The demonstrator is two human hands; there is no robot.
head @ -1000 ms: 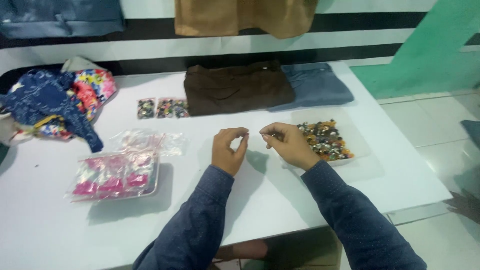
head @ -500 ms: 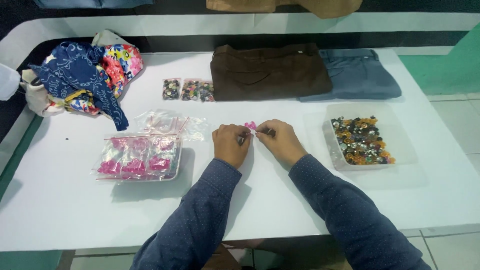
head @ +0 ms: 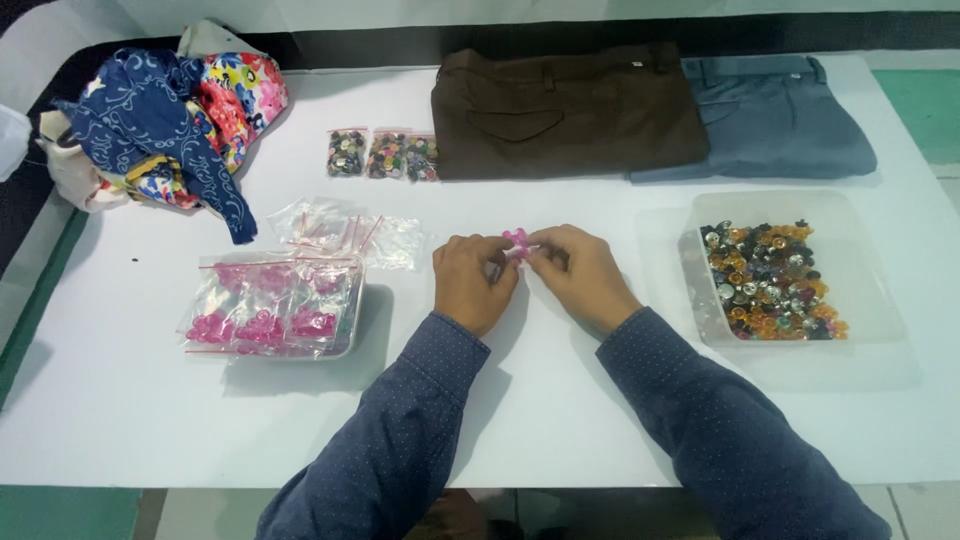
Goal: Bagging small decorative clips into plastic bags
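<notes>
Both hands pinching a small pink plastic piece.
My left hand and right hand stay closed on it; view shifted slightly, white table unchanged.

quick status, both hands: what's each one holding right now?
Left hand: fingers pinched on the small pink piece.
Right hand: pinched on the same pink piece.

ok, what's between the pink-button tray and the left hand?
Bare white table between the tray and left hand; empty clear bags lie just above that stretch. Head view.
</notes>
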